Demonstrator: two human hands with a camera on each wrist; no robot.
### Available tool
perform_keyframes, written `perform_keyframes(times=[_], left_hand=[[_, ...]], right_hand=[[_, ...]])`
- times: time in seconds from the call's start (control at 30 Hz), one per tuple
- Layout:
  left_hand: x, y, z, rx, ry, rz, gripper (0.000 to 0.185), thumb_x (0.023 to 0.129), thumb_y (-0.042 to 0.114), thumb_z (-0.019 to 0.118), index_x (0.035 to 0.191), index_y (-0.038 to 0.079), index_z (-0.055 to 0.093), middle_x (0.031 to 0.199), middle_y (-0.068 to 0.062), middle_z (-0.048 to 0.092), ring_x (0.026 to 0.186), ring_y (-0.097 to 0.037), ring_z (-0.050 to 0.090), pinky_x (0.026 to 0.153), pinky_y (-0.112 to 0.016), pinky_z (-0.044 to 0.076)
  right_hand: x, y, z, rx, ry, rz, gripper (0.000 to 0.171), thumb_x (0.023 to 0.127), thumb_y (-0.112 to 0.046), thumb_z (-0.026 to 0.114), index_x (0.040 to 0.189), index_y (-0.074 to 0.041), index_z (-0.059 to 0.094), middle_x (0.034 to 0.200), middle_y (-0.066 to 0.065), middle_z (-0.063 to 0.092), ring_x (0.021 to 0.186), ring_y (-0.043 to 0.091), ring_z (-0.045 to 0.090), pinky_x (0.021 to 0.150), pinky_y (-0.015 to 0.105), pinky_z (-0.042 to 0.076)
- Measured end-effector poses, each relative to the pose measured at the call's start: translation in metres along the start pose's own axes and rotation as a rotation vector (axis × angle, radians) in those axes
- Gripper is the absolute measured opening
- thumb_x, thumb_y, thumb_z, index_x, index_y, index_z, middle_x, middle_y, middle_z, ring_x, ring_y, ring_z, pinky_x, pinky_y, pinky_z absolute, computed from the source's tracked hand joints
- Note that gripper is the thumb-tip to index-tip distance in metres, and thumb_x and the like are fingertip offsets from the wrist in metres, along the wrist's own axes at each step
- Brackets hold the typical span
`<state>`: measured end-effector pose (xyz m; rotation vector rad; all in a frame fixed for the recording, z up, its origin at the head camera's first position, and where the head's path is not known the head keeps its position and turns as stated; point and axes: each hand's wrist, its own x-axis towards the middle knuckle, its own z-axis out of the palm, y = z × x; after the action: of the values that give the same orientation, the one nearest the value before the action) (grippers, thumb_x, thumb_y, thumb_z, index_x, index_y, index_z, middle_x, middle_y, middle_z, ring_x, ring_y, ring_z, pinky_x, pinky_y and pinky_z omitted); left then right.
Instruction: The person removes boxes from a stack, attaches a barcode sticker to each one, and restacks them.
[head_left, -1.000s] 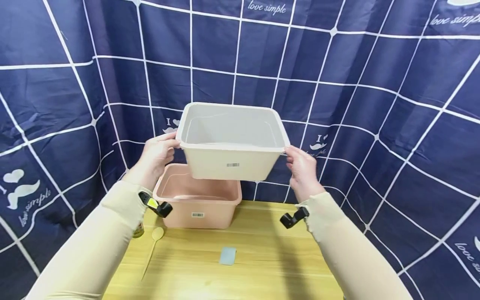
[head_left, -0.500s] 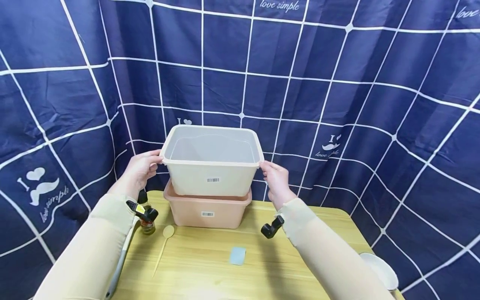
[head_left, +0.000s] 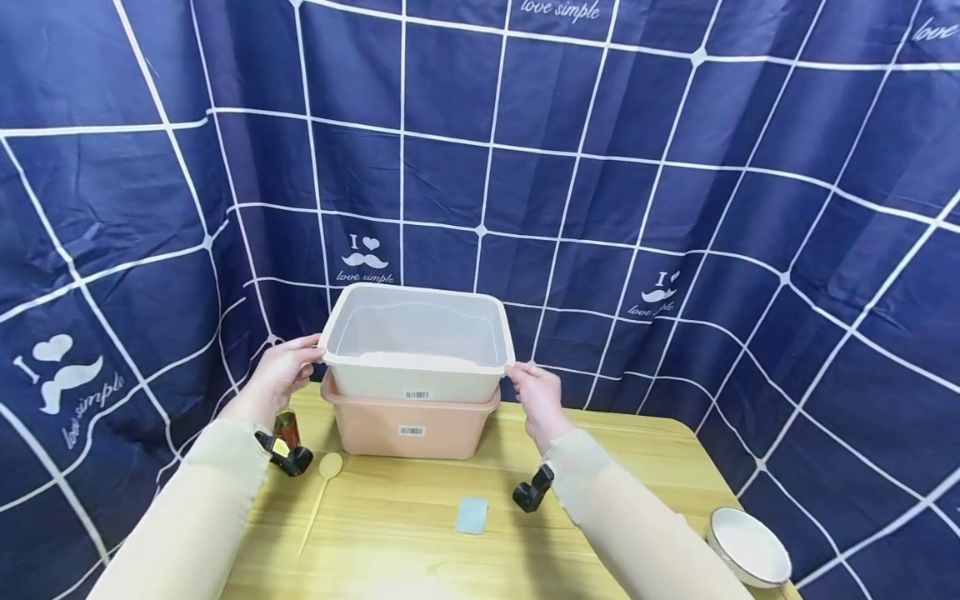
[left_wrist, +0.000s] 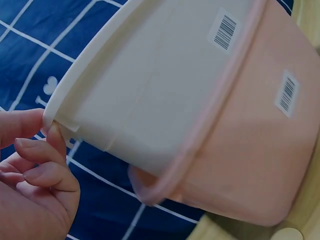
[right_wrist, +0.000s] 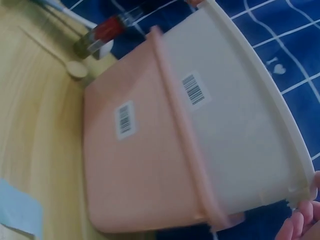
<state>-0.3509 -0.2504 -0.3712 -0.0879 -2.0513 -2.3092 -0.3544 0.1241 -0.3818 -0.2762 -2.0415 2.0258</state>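
A white plastic storage bin [head_left: 390,382] sits partly down inside a pink bin [head_left: 442,433], its upper part standing above the pink rim. My left hand [head_left: 281,373] pinches the white bin's rim at its left end, thumb and finger on the lip in the left wrist view. At the opposite end my right hand [head_left: 538,396] pinches the rim near the front right corner; only its fingertips show in the right wrist view. Both bins carry barcode labels on the front. Inside the white bin I see nothing but its pale walls and floor.
A wooden spoon [head_left: 328,467] lies left of the bins, beside a glass bottle [head_left: 287,429] partly behind my left wrist. A light blue piece [head_left: 472,515] lies on the wooden table [head_left: 600,467]. A white bowl [head_left: 750,546] stands at the right edge. Dark blue curtains surround the table.
The white bin has come down and left, from above the pink bin to deep inside it. Both hands have moved down with it, still gripping the rim.
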Motion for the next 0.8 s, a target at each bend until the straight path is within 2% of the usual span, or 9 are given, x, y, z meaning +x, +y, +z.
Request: perform_keyframes(times=[0.2,0.4,0.53,0.6,0.67,0.73,0.8], left_hand=[[0.0,-0.02,-0.003,0.073,0.019,-0.034,0.054,0.098,0.002,0.051,0.147,-0.011,0.032,0.071,0.012,0.054,0.052,0.001,0.038,0.043,-0.013,0.028],[0.0,-0.033,-0.002,0.172,0.073,-0.076,0.054,0.098,0.006,0.053,0.147,-0.008,0.035,0.072,0.012,0.057,0.053,-0.003,0.041,0.044,-0.015,0.03],[0.0,-0.038,0.001,0.327,0.146,-0.058,0.052,0.093,0.005,0.056,0.143,-0.008,0.043,0.077,-0.003,0.059,0.053,-0.009,0.045,0.045,-0.018,0.034],[0.0,-0.04,0.004,0.441,0.182,-0.022,0.051,0.091,0.006,0.057,0.139,-0.01,0.047,0.091,-0.018,0.064,0.066,-0.019,0.055,0.057,-0.023,0.043],[0.0,-0.042,0.006,0.56,0.218,0.018,0.05,0.089,0.007,0.058,0.135,-0.011,0.051,0.11,-0.029,0.062,0.087,-0.031,0.06,0.075,-0.033,0.049],[-0.002,-0.042,0.008,0.661,0.245,0.047,0.049,0.088,0.009,0.058,0.132,-0.012,0.053,0.128,-0.033,0.054,0.109,-0.04,0.055,0.093,-0.042,0.045],[-0.003,-0.041,0.009,0.732,0.265,0.06,0.049,0.087,0.011,0.058,0.13,-0.012,0.053,0.132,-0.033,0.052,0.117,-0.045,0.05,0.1,-0.049,0.04]], right_hand=[[-0.002,0.024,0.001,-0.066,-0.008,0.018,0.031,0.089,-0.014,0.07,0.115,0.004,0.07,0.113,0.013,0.063,0.097,0.026,0.052,0.084,0.037,0.043],[-0.004,0.034,0.003,-0.134,-0.018,-0.013,0.029,0.088,-0.012,0.07,0.11,0.006,0.07,0.115,0.017,0.063,0.106,0.031,0.054,0.094,0.045,0.042],[-0.001,0.038,0.005,-0.191,-0.016,-0.056,0.027,0.087,-0.01,0.07,0.109,0.007,0.068,0.102,0.014,0.065,0.096,0.027,0.057,0.082,0.037,0.045],[0.0,0.04,0.006,-0.214,-0.011,-0.071,0.03,0.086,-0.009,0.071,0.111,0.007,0.066,0.092,0.012,0.064,0.085,0.023,0.057,0.071,0.032,0.044],[0.0,0.041,0.007,-0.238,-0.005,-0.075,0.034,0.085,-0.01,0.071,0.114,0.007,0.063,0.085,0.009,0.062,0.076,0.021,0.056,0.063,0.029,0.043],[0.0,0.043,0.007,-0.266,-0.005,-0.073,0.039,0.085,-0.012,0.072,0.118,0.007,0.06,0.084,0.009,0.061,0.074,0.02,0.055,0.062,0.029,0.043],[0.001,0.045,0.005,-0.293,-0.009,-0.067,0.043,0.086,-0.015,0.073,0.12,0.007,0.058,0.088,0.012,0.061,0.077,0.022,0.056,0.066,0.032,0.046]])
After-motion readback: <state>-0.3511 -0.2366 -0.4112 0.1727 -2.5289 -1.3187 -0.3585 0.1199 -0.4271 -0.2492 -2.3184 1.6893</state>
